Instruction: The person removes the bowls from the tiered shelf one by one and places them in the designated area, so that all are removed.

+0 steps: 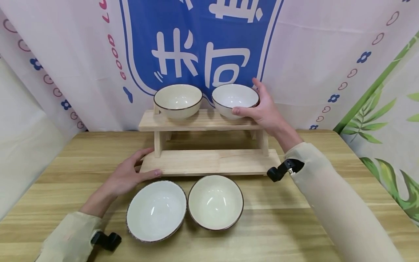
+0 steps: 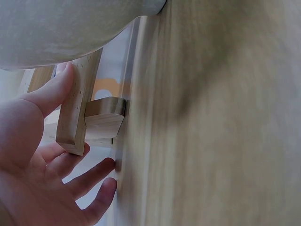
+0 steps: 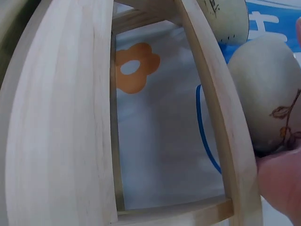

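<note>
A two-tier wooden shelf (image 1: 209, 162) stands on the table. My right hand (image 1: 266, 111) grips a white bowl (image 1: 234, 95) by its right side at the right of the top tier, thumb in front and fingers round the far side. The right wrist view shows the outside of this bowl (image 3: 263, 89), with a brown plant pattern. My left hand (image 1: 126, 178) holds the left end of the lower tier between thumb and fingers; its thumb lies against the board (image 2: 77, 108) in the left wrist view. Left of the white bowl sits a cream bowl (image 1: 178, 97) with a dark rim.
In front of the shelf, a wide white bowl (image 1: 157, 211) with a speckled rim and a cream bowl (image 1: 216, 203) stand side by side on the wood-grain table (image 1: 278, 225). Behind the shelf hangs a printed curtain (image 1: 294, 54) with a blue panel.
</note>
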`<state>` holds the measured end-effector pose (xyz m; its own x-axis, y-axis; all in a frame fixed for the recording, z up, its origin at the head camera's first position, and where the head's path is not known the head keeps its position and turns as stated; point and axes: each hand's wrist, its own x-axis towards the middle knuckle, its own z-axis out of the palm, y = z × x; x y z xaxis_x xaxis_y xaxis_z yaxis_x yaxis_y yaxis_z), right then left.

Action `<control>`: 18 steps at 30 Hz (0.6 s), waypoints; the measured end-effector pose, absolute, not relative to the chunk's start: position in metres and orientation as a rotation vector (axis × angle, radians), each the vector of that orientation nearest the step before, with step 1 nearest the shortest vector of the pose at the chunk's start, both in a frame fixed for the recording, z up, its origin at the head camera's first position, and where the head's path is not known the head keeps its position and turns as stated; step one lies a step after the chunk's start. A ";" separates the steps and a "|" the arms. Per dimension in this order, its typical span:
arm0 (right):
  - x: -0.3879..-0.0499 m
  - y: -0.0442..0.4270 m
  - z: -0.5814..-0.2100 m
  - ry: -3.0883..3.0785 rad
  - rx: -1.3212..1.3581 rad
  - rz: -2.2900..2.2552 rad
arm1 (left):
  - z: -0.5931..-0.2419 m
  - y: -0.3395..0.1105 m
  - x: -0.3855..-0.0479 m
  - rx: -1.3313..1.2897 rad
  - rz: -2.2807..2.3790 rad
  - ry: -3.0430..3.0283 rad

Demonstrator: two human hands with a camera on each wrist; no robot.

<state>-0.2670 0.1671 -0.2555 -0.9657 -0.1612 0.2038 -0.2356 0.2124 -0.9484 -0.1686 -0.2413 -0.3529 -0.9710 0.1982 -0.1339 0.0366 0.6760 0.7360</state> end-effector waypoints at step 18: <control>-0.273 0.164 -0.255 -2.525 0.291 1.811 | -0.354 -0.242 -0.169 0.204 1.180 2.690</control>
